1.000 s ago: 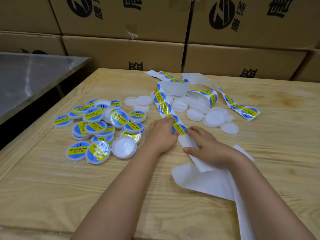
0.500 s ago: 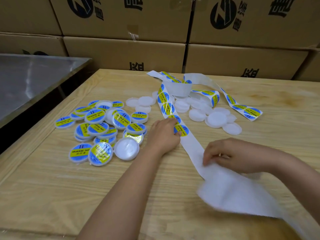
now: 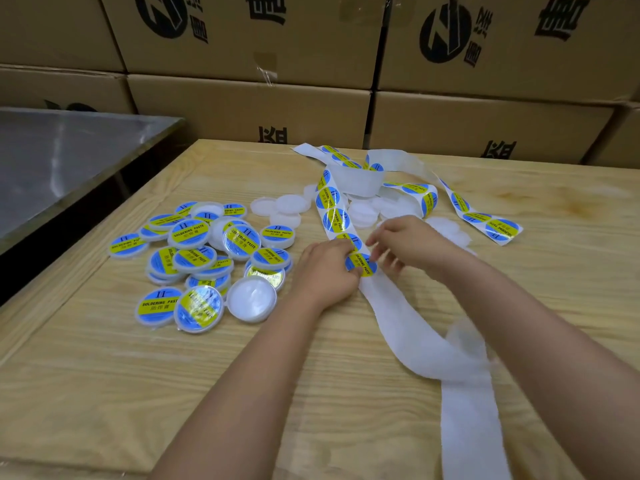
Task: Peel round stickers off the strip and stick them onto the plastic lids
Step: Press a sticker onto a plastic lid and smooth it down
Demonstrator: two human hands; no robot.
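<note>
The strip (image 3: 408, 341) is white backing paper carrying round blue-and-yellow stickers. It runs from upper centre to lower right across the wooden table (image 3: 104, 375). The left hand (image 3: 325, 271) has bent fingertips on the lowest sticker (image 3: 363, 266) — pinching or only pressing, I cannot tell. The right hand (image 3: 405, 244) hovers just beside it, fingers loose and blurred, gripping nothing. Labelled lids (image 3: 194, 258) are piled centre left — plain white ones (image 3: 287, 209) lie above.
</note>
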